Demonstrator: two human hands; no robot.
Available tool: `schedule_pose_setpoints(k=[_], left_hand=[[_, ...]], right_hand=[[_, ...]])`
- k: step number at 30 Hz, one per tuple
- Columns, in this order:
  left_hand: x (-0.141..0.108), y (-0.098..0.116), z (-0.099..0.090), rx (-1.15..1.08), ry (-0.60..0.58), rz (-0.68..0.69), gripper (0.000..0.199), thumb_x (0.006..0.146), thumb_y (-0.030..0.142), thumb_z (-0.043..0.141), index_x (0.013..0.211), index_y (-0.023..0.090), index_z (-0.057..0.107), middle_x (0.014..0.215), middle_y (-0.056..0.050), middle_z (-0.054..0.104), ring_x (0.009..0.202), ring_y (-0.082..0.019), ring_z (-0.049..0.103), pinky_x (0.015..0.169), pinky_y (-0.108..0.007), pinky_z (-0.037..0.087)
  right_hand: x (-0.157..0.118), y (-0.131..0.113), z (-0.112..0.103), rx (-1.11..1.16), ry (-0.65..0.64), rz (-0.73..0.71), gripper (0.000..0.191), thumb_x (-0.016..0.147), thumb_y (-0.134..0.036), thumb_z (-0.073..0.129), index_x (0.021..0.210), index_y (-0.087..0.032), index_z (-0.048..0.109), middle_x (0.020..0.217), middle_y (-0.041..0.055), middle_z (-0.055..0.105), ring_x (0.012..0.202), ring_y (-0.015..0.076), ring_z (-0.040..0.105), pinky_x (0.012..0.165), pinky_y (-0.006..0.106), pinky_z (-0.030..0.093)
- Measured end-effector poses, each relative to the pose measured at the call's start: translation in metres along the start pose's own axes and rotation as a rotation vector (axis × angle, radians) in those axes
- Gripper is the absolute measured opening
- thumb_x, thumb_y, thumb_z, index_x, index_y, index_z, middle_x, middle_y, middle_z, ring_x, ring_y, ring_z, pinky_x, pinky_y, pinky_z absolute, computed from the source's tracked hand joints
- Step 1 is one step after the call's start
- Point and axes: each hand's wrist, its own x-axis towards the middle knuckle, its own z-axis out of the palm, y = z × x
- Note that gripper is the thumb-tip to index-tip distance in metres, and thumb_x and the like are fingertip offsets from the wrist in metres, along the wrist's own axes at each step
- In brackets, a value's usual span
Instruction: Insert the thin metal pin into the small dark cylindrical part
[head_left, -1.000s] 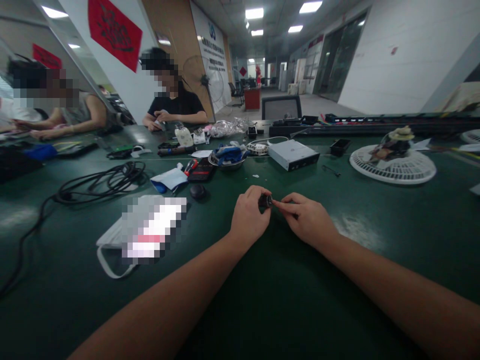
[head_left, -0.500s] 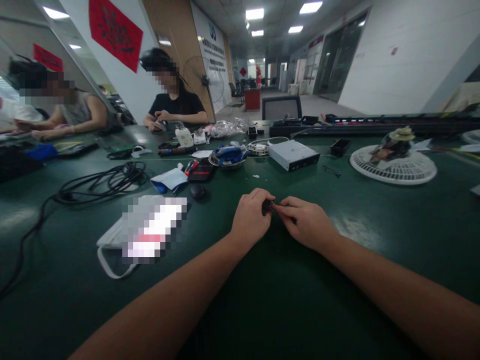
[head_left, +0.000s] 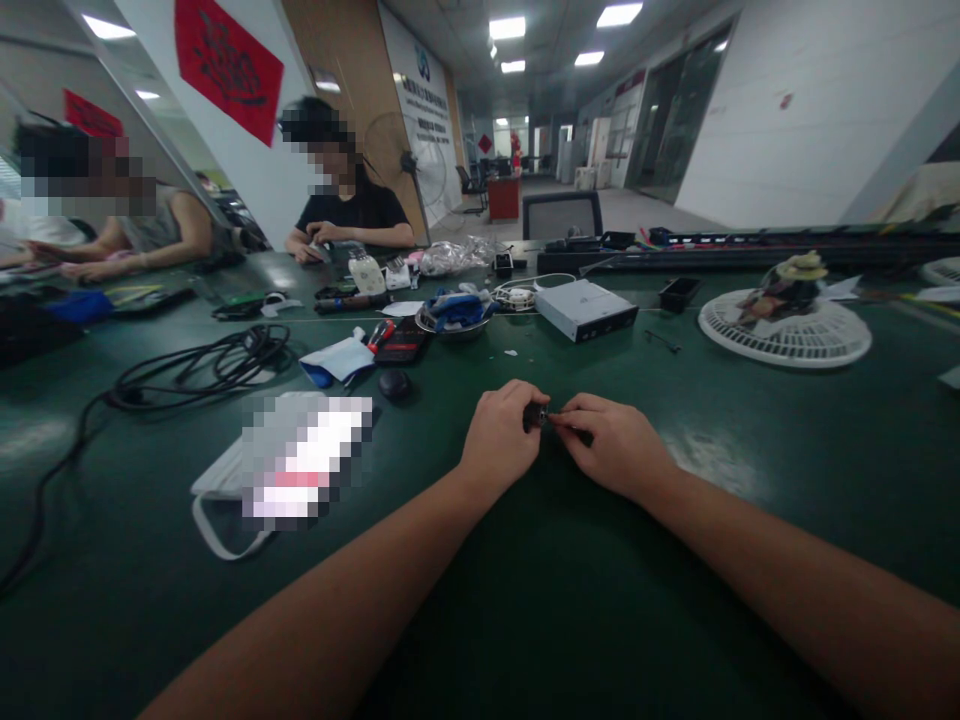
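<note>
Over the middle of the dark green table, my left hand [head_left: 504,428] is closed around a small dark part with a shiny end [head_left: 537,412]. Most of that part is hidden by my fingers, so its kind does not show. Just to the right, my right hand [head_left: 613,440] pinches with thumb and forefinger at the shiny end. Whatever lies between those fingertips is too small to name. The fingertips of both hands almost meet, and a dark computer mouse [head_left: 394,384] lies to the left beyond them.
A silver disc drive [head_left: 586,308] and a bowl with blue cloth [head_left: 455,312] stand behind my hands. At left are a strapped white item [head_left: 232,455] and coiled black cable [head_left: 202,365]. A white fan grille [head_left: 787,340] lies at right. Two people sit across at left.
My right fingertips have drawn very slightly away from the part in my left hand, showing more of its shiny end. The view has shifted a little.
</note>
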Motion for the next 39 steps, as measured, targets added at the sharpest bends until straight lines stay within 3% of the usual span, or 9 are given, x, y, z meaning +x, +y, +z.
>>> schedule_pose_setpoints(k=[7, 18, 26, 31, 34, 36, 37, 39], left_hand=[[-0.001, 0.002, -0.001, -0.007, -0.059, 0.014, 0.026, 0.08, 0.009, 0.062, 0.102, 0.02, 0.065, 0.108, -0.003, 0.07, 0.1, -0.021, 0.064, 0.09, -0.038, 0.048], [-0.001, 0.003, 0.001, 0.197, -0.079, -0.063, 0.036, 0.085, 0.024, 0.061, 0.121, 0.02, 0.065, 0.117, -0.005, 0.072, 0.109, -0.027, 0.062, 0.101, -0.046, 0.043], [-0.001, 0.003, 0.005, 0.241, -0.049, -0.071, 0.046, 0.085, 0.023, 0.06, 0.131, 0.016, 0.058, 0.127, -0.01, 0.067, 0.12, -0.027, 0.058, 0.107, -0.045, 0.04], [-0.007, 0.029, -0.015, 0.242, 0.173, 0.117, 0.044, 0.089, 0.021, 0.055, 0.133, 0.016, 0.055, 0.138, -0.013, 0.059, 0.131, -0.028, 0.051, 0.112, -0.047, 0.036], [-0.018, 0.058, -0.034, 0.224, 0.247, 0.366, 0.04, 0.09, 0.018, 0.055, 0.129, 0.023, 0.06, 0.135, -0.01, 0.063, 0.129, -0.028, 0.054, 0.11, -0.048, 0.037], [-0.025, 0.07, -0.034, 0.123, 0.14, 0.59, 0.046, 0.088, 0.018, 0.056, 0.131, 0.033, 0.059, 0.127, -0.003, 0.069, 0.121, -0.024, 0.061, 0.107, -0.042, 0.043], [-0.029, 0.071, -0.028, 0.072, 0.013, 0.642, 0.05, 0.087, 0.022, 0.058, 0.134, 0.039, 0.057, 0.128, 0.0, 0.069, 0.119, -0.023, 0.062, 0.104, -0.042, 0.046], [-0.04, 0.065, -0.003, 0.019, -0.091, 0.574, 0.055, 0.082, 0.041, 0.062, 0.135, 0.053, 0.054, 0.122, 0.004, 0.071, 0.114, -0.027, 0.064, 0.093, -0.046, 0.053]], right_hand=[[0.002, -0.002, -0.001, -0.016, 0.035, 0.175, 0.022, 0.094, -0.027, 0.056, 0.108, -0.024, 0.074, 0.104, 0.0015, 0.072, 0.089, 0.0188, 0.067, 0.076, 0.031, 0.05], [0.003, -0.007, 0.001, -0.228, -0.071, 0.253, 0.031, 0.1, -0.024, 0.044, 0.121, -0.029, 0.066, 0.11, 0.0051, 0.067, 0.095, 0.0217, 0.064, 0.073, 0.032, 0.047], [0.005, -0.003, 0.001, -0.067, 0.001, 0.283, 0.029, 0.097, -0.025, 0.048, 0.119, -0.027, 0.065, 0.116, 0.0031, 0.066, 0.095, 0.0193, 0.067, 0.077, 0.03, 0.047], [0.009, -0.002, -0.003, -0.045, -0.044, 0.342, 0.024, 0.095, -0.027, 0.052, 0.113, -0.025, 0.067, 0.103, 0.0046, 0.072, 0.09, 0.0208, 0.068, 0.072, 0.029, 0.045], [0.011, -0.002, -0.008, -0.062, -0.125, 0.415, 0.024, 0.099, -0.03, 0.046, 0.109, -0.025, 0.067, 0.093, 0.0065, 0.074, 0.084, 0.0227, 0.07, 0.069, 0.031, 0.044], [0.013, -0.002, -0.009, -0.035, -0.174, 0.394, 0.024, 0.1, -0.033, 0.047, 0.111, -0.027, 0.067, 0.091, 0.0061, 0.075, 0.081, 0.0222, 0.07, 0.068, 0.03, 0.044], [0.014, -0.002, -0.009, -0.036, -0.176, 0.401, 0.024, 0.1, -0.034, 0.046, 0.111, -0.027, 0.067, 0.091, 0.0064, 0.075, 0.08, 0.0223, 0.071, 0.067, 0.03, 0.044], [0.016, -0.002, -0.008, -0.055, -0.145, 0.457, 0.026, 0.1, -0.033, 0.045, 0.111, -0.027, 0.067, 0.095, 0.0078, 0.075, 0.085, 0.0237, 0.071, 0.07, 0.031, 0.045]])
